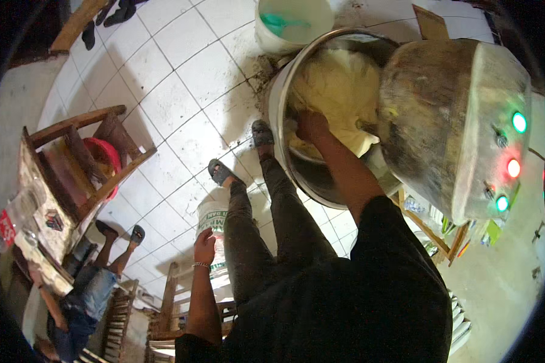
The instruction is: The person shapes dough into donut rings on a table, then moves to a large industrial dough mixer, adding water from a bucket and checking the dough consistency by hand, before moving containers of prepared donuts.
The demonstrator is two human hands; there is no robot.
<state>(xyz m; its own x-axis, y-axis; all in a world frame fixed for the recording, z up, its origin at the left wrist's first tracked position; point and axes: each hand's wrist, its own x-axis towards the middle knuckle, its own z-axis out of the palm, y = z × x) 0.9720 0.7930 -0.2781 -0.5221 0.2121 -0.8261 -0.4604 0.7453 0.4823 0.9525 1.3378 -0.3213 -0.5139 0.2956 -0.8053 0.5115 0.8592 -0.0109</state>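
Observation:
A large pale-yellow mass of dough [339, 91] lies in a round metal mixer bowl [283, 97] at the right. My right hand [312, 125] reaches down inside the bowl and touches the dough's near left part. Its fingers are dark and partly hidden against the dough, so their grip does not show. My left hand [204, 247], with a bracelet at the wrist, hangs low at my left side with its fingers loosely curled and nothing visible in them. Beside it stands a white sack [213, 213] with green print.
The mixer's big metal housing [430, 121], with green and red lights, overhangs the bowl's right side. Behind the bowl stands a white bucket [293, 36] holding something green. To the left are a wooden table [57, 227], a red basin [106, 158] and a seated person [91, 296].

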